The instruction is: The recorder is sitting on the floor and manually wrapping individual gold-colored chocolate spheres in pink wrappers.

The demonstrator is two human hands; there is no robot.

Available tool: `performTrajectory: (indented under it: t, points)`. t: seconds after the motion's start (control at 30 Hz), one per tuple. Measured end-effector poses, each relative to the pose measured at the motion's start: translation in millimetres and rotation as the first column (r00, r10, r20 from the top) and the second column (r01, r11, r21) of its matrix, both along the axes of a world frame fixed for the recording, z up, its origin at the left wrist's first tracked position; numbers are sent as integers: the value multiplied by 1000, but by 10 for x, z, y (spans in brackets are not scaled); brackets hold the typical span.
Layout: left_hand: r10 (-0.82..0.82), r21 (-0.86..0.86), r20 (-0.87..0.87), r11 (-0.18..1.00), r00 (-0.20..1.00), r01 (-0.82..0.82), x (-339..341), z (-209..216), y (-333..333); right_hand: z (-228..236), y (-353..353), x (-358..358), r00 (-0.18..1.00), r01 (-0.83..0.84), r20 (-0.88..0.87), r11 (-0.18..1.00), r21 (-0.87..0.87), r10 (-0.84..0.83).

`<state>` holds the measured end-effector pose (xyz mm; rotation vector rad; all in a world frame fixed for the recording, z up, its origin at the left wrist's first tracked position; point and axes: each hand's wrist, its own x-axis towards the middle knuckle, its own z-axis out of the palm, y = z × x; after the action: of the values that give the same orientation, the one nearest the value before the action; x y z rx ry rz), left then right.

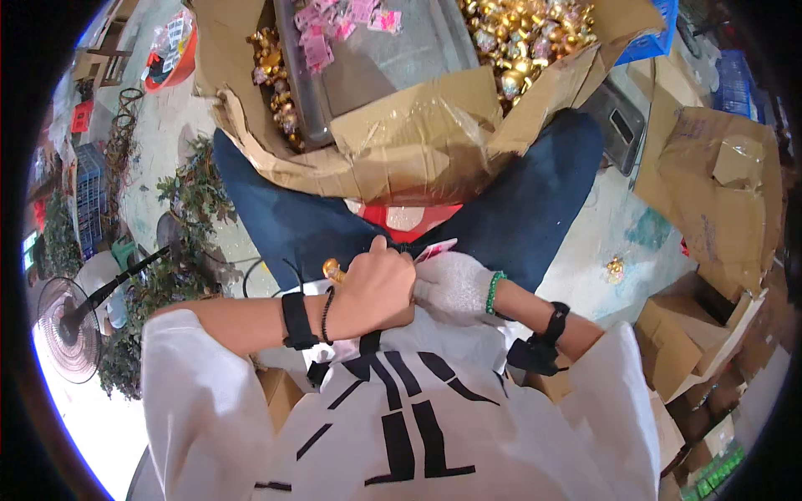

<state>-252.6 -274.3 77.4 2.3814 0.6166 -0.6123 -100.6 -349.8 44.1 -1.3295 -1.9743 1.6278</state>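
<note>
Seemingly for steadiness, the bare left hand (378, 285), closed on a shiny round gold bauble (332, 269), meets the white-knit-gloved right hand (456, 282), its curled grip apparently pinching a flat pink card (439, 249).

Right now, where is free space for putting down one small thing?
Free: the grey tray, right of its pink cards; pale floor between the right leg and the loose golden ornament. Crowded: both tray sides, with gold pieces, and the lap, where left hand and right hand meet.
</note>
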Motion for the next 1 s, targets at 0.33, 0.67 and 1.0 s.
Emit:
performTrajectory:
  t: [0.33, 0.67, 1.0]
  points:
    - [776, -884, 210, 411, 595, -224, 104, 470, 455, 362, -8, -231, 572, 742, -438, 665, -82, -693]
    - [288, 188, 782, 737, 553, -649, -77, 443, 1218, 1567, 357, 1657, 860, 21, -502, 976, 216, 93]
    - [164, 634, 571, 535, 804, -559, 22, -418, 1383, 2213, 1339, 3476, 509, 305, 671, 842, 444, -538]
